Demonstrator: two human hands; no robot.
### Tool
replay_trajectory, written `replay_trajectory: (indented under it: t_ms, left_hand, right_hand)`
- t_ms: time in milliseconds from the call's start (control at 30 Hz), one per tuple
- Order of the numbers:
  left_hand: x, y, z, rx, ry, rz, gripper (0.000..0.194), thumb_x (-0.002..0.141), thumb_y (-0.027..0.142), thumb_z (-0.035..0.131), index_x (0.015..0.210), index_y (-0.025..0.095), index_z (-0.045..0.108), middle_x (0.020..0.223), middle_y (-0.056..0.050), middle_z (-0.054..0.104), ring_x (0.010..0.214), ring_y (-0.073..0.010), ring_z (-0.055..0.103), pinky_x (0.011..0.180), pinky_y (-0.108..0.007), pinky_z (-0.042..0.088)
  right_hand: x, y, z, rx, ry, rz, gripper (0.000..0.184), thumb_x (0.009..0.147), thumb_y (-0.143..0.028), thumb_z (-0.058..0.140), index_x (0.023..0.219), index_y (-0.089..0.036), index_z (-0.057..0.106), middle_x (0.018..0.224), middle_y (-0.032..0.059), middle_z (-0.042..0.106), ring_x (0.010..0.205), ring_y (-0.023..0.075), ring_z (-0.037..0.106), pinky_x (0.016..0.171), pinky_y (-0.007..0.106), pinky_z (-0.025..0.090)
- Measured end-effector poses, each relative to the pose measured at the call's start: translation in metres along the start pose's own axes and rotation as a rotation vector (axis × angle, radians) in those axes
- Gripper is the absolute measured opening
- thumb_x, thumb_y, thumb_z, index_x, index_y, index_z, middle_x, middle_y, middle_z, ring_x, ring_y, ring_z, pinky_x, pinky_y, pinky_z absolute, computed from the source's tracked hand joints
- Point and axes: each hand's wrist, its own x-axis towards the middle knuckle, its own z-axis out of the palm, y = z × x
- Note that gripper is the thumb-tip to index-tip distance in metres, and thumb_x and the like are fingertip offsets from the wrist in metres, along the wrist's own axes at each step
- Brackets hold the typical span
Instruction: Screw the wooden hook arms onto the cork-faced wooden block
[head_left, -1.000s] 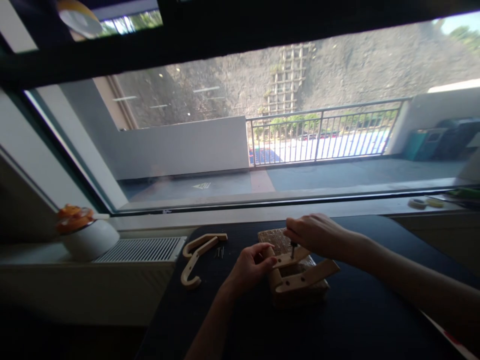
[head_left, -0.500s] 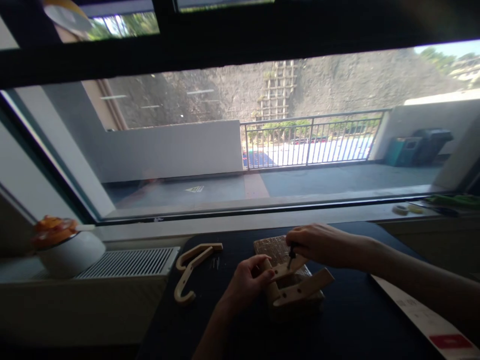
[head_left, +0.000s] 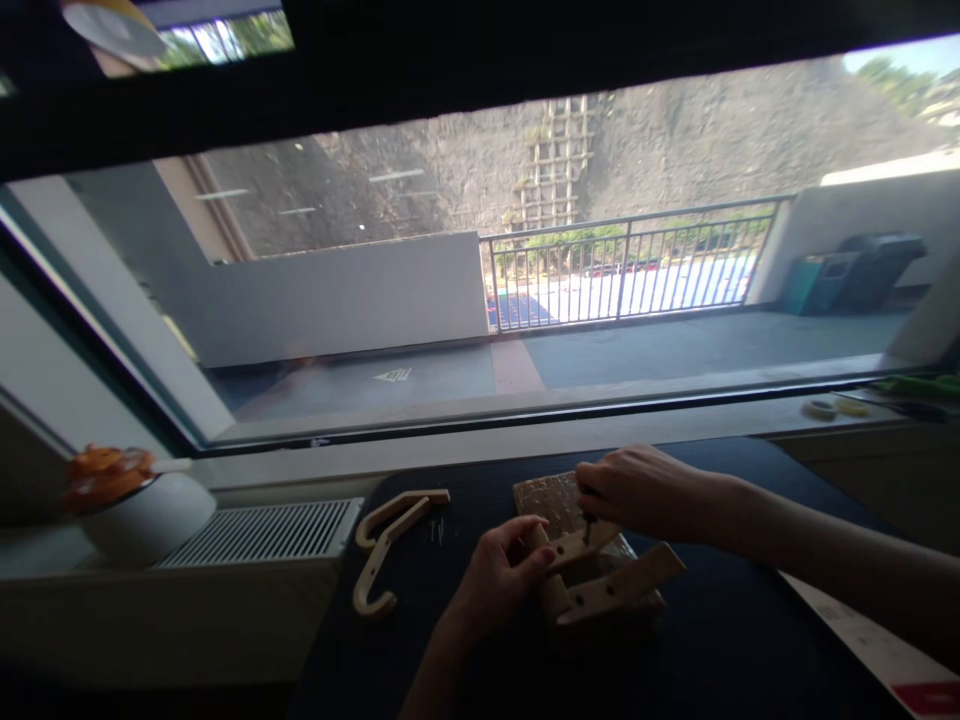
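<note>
My right hand [head_left: 634, 490] is closed around the dark handle of a small screwdriver [head_left: 589, 527], mostly hidden by the fingers. Its shaft points down at a wooden bar of a pale wooden frame [head_left: 619, 588]. Dark holes show along the frame's nearer bar. At the frame's left end, my left hand [head_left: 499, 580] grips the wood between thumb and fingers. Beneath the frame lies a brown block in shiny wrapping [head_left: 546, 490]. Whether the tip sits in a screw is too small to tell.
Two wooden hook-shaped pieces [head_left: 375, 562] lie on the dark table [head_left: 420, 640] at left, beside several thin screws or nails [head_left: 436, 532]. A flat printed box [head_left: 847, 620] is at right. Behind are a radiator [head_left: 262, 540], a white pot [head_left: 161, 515] and tape rolls [head_left: 819, 409] on the sill.
The camera view has shifted slightly. My right hand and the screwdriver stay over the same bar, the fingers turned a little. My left hand keeps its grip on the frame.
</note>
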Motion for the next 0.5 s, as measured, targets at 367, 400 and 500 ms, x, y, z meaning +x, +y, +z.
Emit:
replay_trajectory:
  t_ms: [367,400,500]
  left_hand:
    - [0.001,-0.002,0.001,-0.022,0.004,-0.017,0.045,0.078,0.042,0.062,0.114,0.015,0.063,0.093,-0.005,0.065,0.082,-0.0180,0.055,0.076,-0.028,0.044]
    - [0.001,-0.002,0.001,-0.026,0.005,-0.019,0.045,0.078,0.041,0.062,0.113,0.014,0.063,0.092,-0.005,0.065,0.081,-0.0179,0.055,0.075,-0.028,0.044]
    - [0.001,-0.001,0.002,-0.026,0.003,-0.019,0.045,0.078,0.042,0.062,0.113,0.014,0.063,0.089,-0.005,0.065,0.078,-0.0172,0.055,0.072,-0.027,0.044]
  right_hand:
    - [-0.007,0.011,-0.020,0.126,-0.110,-0.142,0.017,0.078,-0.009,0.051,0.080,-0.019,0.065,0.079,0.0028,0.065,0.063,0.0132,0.058,0.053,0.023,0.035]
    - [-0.007,0.012,-0.017,0.126,-0.092,-0.148,0.018,0.080,-0.009,0.049,0.080,-0.018,0.065,0.078,0.0029,0.065,0.062,0.0129,0.057,0.053,0.023,0.034]
    - [-0.005,0.013,-0.009,0.123,-0.061,-0.146,0.018,0.082,-0.012,0.047,0.082,-0.018,0.064,0.078,0.0033,0.065,0.065,0.0144,0.059,0.055,0.024,0.036]
